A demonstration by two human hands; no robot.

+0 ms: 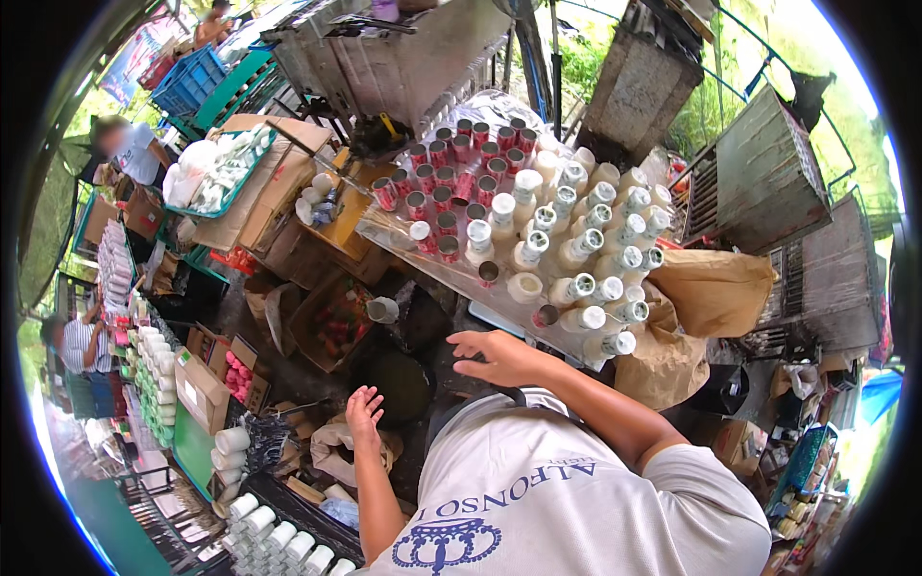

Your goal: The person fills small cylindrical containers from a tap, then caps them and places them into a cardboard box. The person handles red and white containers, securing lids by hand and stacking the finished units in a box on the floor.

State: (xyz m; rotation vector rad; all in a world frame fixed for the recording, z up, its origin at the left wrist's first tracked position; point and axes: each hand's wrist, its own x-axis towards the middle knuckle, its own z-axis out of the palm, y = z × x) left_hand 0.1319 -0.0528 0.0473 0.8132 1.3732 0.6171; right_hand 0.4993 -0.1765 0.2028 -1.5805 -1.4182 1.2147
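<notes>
My left hand [364, 415] is raised with its fingers spread and nothing in it. Below and beside it lie a dark round vessel [392, 389] and a crumpled paper sack [338, 450]. My right hand [493, 358], also without anything in it, hovers near the front edge of a table [410, 241], fingers loosely apart. Red cans [448, 248], several with dark open tops, stand in rows on the table's left. On its right are many pale cylindrical containers [533, 245], some bearing printed labels. A pale cup [382, 310] sits over a cardboard box [335, 324]; what supports it I cannot tell.
Brown paper sacks [709, 288] lean at the table's right. Metal cabinets [627, 86] stand behind it. To the left are a teal tray [238, 176] of white pieces, white rolls [230, 450] and a box of pink items [241, 374]. Two people work farther left; another person is behind.
</notes>
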